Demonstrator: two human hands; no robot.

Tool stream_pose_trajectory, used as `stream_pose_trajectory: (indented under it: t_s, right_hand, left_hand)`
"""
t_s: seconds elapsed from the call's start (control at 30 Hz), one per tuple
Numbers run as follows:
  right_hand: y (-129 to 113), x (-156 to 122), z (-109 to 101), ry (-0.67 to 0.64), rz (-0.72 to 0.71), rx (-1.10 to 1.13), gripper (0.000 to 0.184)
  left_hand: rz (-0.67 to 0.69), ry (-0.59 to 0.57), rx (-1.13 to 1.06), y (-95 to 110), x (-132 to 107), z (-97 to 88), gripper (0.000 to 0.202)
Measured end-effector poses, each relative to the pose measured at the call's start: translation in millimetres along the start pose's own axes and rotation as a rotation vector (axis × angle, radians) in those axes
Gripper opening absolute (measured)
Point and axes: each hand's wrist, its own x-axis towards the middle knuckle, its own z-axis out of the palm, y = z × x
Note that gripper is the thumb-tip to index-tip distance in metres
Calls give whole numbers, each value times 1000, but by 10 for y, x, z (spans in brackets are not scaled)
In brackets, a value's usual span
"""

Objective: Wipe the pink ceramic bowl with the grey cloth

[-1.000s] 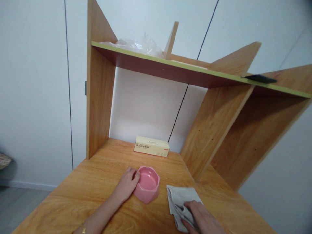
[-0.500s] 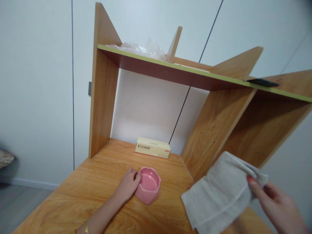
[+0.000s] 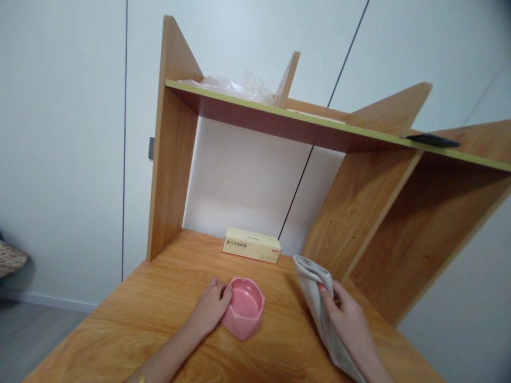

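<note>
A pink faceted bowl (image 3: 246,307) sits on the wooden desk (image 3: 159,308), a little left of middle. My left hand (image 3: 209,308) rests against its left side, fingers curled on the rim. My right hand (image 3: 345,314) is closed on a grey cloth (image 3: 315,292), which hangs from the fingers to the right of the bowl, its top close to the desk's upright divider (image 3: 351,213).
A cream cardboard box (image 3: 251,245) lies at the back of the desk against the white wall. A shelf (image 3: 287,117) above carries crumpled clear plastic (image 3: 235,86) and a dark flat object (image 3: 433,140). A side compartment opens at the right.
My right hand lifted the grey cloth off the desk, swung it out to the right, then brought it back in beside the bowl. My left hand stayed on the bowl.
</note>
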Motion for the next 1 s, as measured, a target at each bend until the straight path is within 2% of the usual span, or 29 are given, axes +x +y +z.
stream_pose_trajectory:
  t_s: [0.1, 0.2, 0.37, 0.47, 0.57, 0.67, 0.7, 0.8, 0.9, 1.0]
  right_hand:
    - [-185, -59, 306, -104, -71, 57, 41]
    - [-371, -104, 516, -198, -140, 129, 37]
    - [-633, -178, 662, -377, -221, 143, 30]
    - [-708, -179, 692, -436, -218, 135, 35]
    - [-696, -148, 756, -402, -169, 118, 46]
    - [-633, -129, 854, -332, -45, 0, 33]
    - [-607, -129, 888, -335, 2, -35, 34]
    - [-537, -130, 969, -428, 79, -22, 52]
    - [-487, -114, 995, -542, 63, 58, 41]
    - [-447, -113, 973, -577, 54, 79, 32]
  left_hand:
    - [1, 0, 4, 2, -1, 3, 40]
    - [4, 2, 9, 6, -4, 8, 39]
    - [9, -6, 30, 3, -3, 16, 43]
    - [14, -17, 47, -2, 0, 25, 44]
    - [17, -29, 71, -10, 3, 35, 45]
    - [16, -35, 101, -16, 6, 38, 45]
    - [17, -37, 110, -14, 5, 36, 45]
    - [23, -40, 129, 9, -14, 19, 46]
    - [68, -38, 173, 67, -55, -12, 46]
    - [133, 1, 217, 133, -100, -33, 44]
